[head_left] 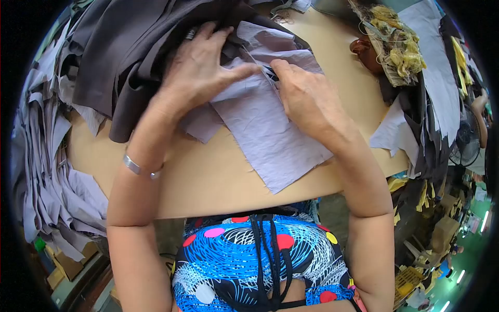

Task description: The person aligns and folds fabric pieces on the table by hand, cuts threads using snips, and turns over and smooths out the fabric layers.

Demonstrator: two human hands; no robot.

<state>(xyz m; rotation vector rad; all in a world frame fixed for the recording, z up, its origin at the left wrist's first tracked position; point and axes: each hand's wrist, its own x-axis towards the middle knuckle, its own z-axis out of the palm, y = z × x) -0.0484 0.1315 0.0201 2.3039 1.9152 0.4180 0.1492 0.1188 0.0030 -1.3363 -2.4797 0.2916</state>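
Observation:
Grey-lavender cloth point(275, 140) lies across the table in front of me, one corner pointing toward the table's near edge. Dark grey fabric point(114, 57) is heaped at the upper left. My left hand point(200, 65) rests at the edge of the dark fabric, its fingers spread and its thumb reaching right over the light cloth. On the right, my right hand point(304, 91) is closed, index finger and thumb near the cloth's upper part. A small dark object shows at its fingertips, too hidden to name.
Strips of light cloth point(47, 171) hang over the table's left side. A brown object point(366, 53) and a pad with yellow threads point(397, 47) are at the upper right. More fabric point(439, 78) drapes on the right, near a fan point(466, 136). Another person's arm point(479, 112) shows at far right.

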